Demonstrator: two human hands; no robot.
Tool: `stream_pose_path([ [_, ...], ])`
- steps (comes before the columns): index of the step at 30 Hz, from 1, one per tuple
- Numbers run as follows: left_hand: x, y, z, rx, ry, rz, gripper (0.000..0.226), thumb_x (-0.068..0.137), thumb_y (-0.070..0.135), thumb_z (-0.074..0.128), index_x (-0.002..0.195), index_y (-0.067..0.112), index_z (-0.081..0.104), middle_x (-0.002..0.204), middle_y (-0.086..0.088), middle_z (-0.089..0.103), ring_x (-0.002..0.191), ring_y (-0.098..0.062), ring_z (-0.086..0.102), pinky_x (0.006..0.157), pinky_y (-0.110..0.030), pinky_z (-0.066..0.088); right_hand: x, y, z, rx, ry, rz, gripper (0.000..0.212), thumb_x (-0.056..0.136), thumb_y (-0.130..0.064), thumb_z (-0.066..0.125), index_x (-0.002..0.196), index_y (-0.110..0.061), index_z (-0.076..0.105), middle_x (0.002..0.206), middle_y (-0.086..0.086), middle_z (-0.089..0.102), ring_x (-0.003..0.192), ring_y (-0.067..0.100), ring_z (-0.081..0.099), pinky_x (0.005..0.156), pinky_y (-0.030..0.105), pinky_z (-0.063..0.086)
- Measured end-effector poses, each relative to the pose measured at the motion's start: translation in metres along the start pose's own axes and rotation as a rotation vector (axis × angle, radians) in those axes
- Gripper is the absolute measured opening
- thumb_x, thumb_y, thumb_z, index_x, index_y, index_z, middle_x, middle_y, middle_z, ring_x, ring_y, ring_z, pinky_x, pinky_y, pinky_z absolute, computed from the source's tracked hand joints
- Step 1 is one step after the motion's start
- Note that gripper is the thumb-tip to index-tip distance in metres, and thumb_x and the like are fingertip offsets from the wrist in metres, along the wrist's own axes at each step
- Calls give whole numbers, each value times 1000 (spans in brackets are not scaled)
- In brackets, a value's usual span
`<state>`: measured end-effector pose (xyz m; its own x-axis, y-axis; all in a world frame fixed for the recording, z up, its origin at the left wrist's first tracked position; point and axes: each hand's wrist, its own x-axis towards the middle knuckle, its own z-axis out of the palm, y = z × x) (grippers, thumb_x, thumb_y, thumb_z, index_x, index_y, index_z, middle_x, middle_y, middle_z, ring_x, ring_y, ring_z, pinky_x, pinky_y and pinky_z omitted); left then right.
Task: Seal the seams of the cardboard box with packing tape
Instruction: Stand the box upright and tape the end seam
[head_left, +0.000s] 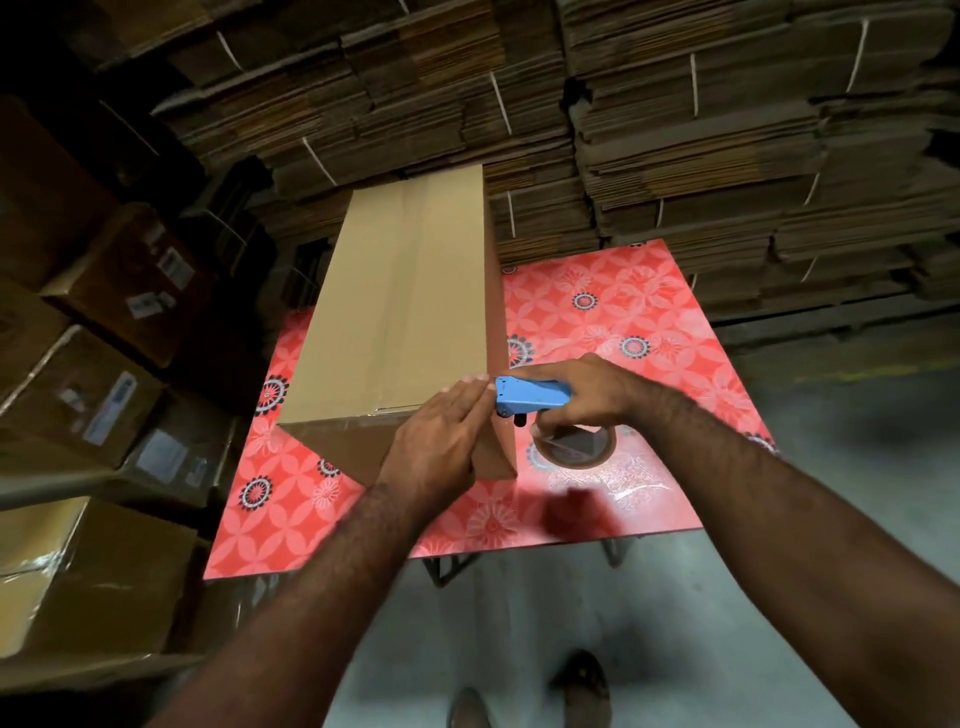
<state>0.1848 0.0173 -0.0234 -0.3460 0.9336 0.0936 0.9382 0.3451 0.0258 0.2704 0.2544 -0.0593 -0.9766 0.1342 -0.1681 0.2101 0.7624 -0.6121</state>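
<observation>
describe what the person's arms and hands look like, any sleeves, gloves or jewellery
Both forearms are bare right up to the bottom edge of the picture, with no sleeves in view. The left hand and right hand wear no gloves. No watch, bracelet or ring shows. Dark hair covers the forearms.
</observation>
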Motion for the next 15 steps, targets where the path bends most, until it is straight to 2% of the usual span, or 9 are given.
stream_pose_path([
  [5,-1,1,-5,-8,-41,-13,90,55,-16,58,143,1,50,148,-17,50,135,-33,51,114,-42,35,0,-12,-20,-119,-55,-6,75,72,-53,75,140,-55,45,107,-8,69,91,11,62,79,24,50],
  [7,-1,1,-6,-26,-46,-26,89,59,-16,55,146,3,47,152,-15,46,139,-31,47,116,-39,31,-5,-20,-30,-266,-58,-33,77,72,-57,72,142,-55,41,103,-5,70,87,14,62,77,29,52],
  [10,-1,5,-10,-71,-29,-49,89,65,-16,51,150,6,40,157,-11,39,145,-26,37,119,-31,21,-17,-28,-42,-538,-14,-85,78,77,-64,64,148,-53,33,98,-2,70,79,17,56,67,28,43],
  [12,-2,5,-11,-87,-10,-57,87,70,-15,50,152,8,37,160,-9,35,148,-24,33,119,-27,14,-27,-29,-45,-568,29,-119,80,75,-68,55,150,-52,30,96,-2,70,75,17,51,64,27,38],
  [15,-1,3,-10,-111,11,-48,87,69,-15,50,152,8,38,159,-9,36,147,-23,34,119,-27,15,-37,-26,-41,-543,46,-121,82,75,-67,50,152,-48,29,88,-4,64,74,18,52,62,28,37],
])
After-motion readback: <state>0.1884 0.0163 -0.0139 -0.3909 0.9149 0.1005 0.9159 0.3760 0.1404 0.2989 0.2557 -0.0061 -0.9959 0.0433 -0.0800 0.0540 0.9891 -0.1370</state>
